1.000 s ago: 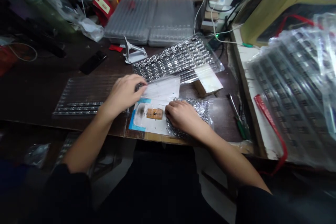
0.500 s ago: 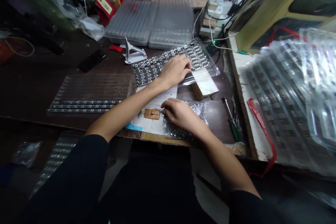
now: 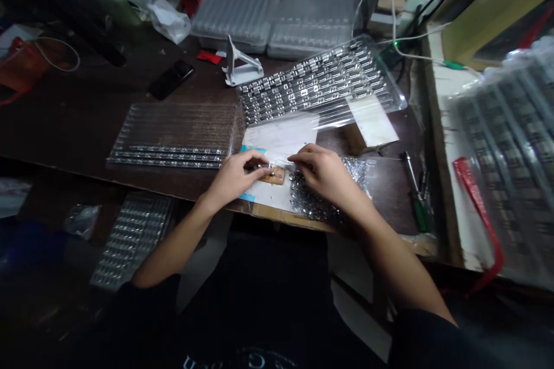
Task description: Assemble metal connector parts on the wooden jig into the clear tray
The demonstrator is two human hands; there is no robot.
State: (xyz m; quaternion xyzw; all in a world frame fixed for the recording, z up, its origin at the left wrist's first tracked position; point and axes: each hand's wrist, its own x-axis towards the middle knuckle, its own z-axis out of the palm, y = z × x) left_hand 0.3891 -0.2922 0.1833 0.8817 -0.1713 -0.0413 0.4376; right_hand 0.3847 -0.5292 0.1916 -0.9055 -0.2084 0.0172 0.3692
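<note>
Pinched a small silvery metal part (image 3: 262, 166) in the left hand (image 3: 234, 177), mid-frame, at a tan, rectangular block (image 3: 274, 177).

Had the block just right of the left thumb, long axis running roughly left to right across the frame, left hand nearer. Held the right hand (image 3: 325, 172) just beyond the block's right end, thumb and forefinger drawn close; could not tell whether clamped on anything. Saw a heap of tiny silvery metal pieces (image 3: 309, 199) beneath and beside the right hand, crowding that side. Had a white flat sheet (image 3: 288, 131) under the block, open toward the upper centre; farther up, a clear plastic tray filled with dark-and-silver strips (image 3: 311, 85); at left on the dark brown desk (image 3: 82, 109), a clear ribbed plastic tray (image 3: 177, 121) with three such strips along the lower edge.
</note>
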